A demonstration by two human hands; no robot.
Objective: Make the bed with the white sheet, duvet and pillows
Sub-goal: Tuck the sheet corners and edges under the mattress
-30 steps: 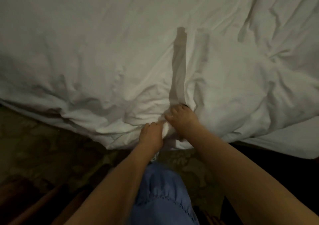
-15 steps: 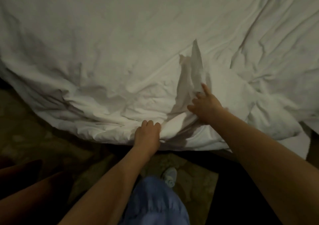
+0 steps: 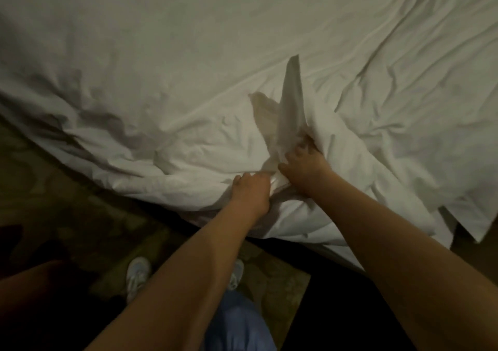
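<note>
A crumpled white duvet (image 3: 167, 86) covers the bed and fills the upper part of the head view. My left hand (image 3: 250, 193) grips its bunched edge at the near side of the bed. Just to the right, my right hand (image 3: 305, 166) clutches a fold of the same white fabric, and a pointed corner flap (image 3: 292, 92) stands up from it. The two hands almost touch. No pillows are in view.
Dark patterned carpet (image 3: 54, 183) lies below the bed edge at the left. My white shoes (image 3: 137, 274) and blue trousers (image 3: 237, 323) show at the bottom. A loose sheet corner (image 3: 474, 221) hangs over the bed edge at the right.
My right hand has closed on the fold it was reaching for and come back toward my left hand. The corner flap stands taller. The left hand keeps its grip on the edge.
</note>
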